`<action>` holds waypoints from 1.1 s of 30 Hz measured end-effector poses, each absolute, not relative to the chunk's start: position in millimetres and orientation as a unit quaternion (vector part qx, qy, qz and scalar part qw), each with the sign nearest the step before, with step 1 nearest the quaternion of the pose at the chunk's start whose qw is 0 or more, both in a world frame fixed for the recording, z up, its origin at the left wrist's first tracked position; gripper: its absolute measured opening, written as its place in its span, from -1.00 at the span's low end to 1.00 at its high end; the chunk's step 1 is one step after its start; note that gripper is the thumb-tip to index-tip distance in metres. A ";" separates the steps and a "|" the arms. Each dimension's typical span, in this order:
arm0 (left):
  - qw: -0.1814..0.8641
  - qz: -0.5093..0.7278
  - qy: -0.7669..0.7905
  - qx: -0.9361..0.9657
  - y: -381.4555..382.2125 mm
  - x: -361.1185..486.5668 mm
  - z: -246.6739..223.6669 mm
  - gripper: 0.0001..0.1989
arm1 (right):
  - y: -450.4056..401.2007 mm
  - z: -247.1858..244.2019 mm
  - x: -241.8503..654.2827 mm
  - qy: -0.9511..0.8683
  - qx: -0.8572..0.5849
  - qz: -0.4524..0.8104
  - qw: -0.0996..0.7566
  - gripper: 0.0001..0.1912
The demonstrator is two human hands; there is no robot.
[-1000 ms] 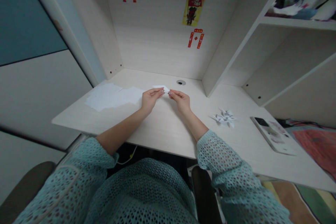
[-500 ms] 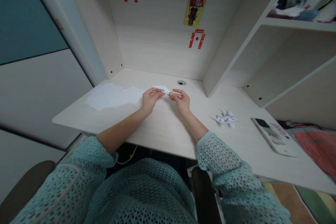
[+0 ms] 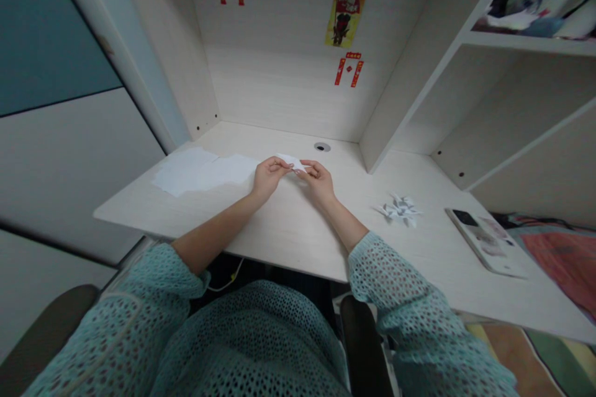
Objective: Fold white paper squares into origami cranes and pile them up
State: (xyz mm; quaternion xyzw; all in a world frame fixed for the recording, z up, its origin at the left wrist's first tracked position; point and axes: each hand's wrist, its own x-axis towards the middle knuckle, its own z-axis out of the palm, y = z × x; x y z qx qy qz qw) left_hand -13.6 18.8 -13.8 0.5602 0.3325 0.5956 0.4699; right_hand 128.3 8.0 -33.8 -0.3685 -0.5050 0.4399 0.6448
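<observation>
Between my hands, above the middle of the desk, is a small piece of folded white paper (image 3: 294,162). My left hand (image 3: 269,176) pinches its near left side between thumb and fingers. On the other side my right hand (image 3: 318,178) grips the paper's right edge, thumb below and fingers bent over it. The fingers cover part of the paper, so its exact folds cannot be made out. White paper sheets (image 3: 190,170) lie spread on the desk to the left of my left hand. To the right sits a cluster of folded paper pieces (image 3: 400,209) with pointed tips.
A phone (image 3: 484,242) lies on the desk (image 3: 298,232) at the right. Behind my hands are a round cable hole (image 3: 321,147) and the back panel with stickers. An upright divider (image 3: 395,93) stands right of centre. Chair armrests (image 3: 365,347) flank me below the desk edge.
My right hand has shifted slightly left, closer to my left hand, and its fingers have come down onto the paper. The paper has turned a little between my hands.
</observation>
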 end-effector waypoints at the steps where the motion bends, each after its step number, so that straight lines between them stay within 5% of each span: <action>1: 0.470 0.594 0.332 0.562 19.1 -13.6 -14.0 -0.74 | 8.1 -33.9 128.4 -0.504 -0.371 0.440 0.644 -0.58; 33: 0.492 0.642 0.301 0.506 29.5 -13.0 -20.5 -0.64 | 4.9 -26.9 120.0 -0.451 -0.423 0.487 0.617 -0.60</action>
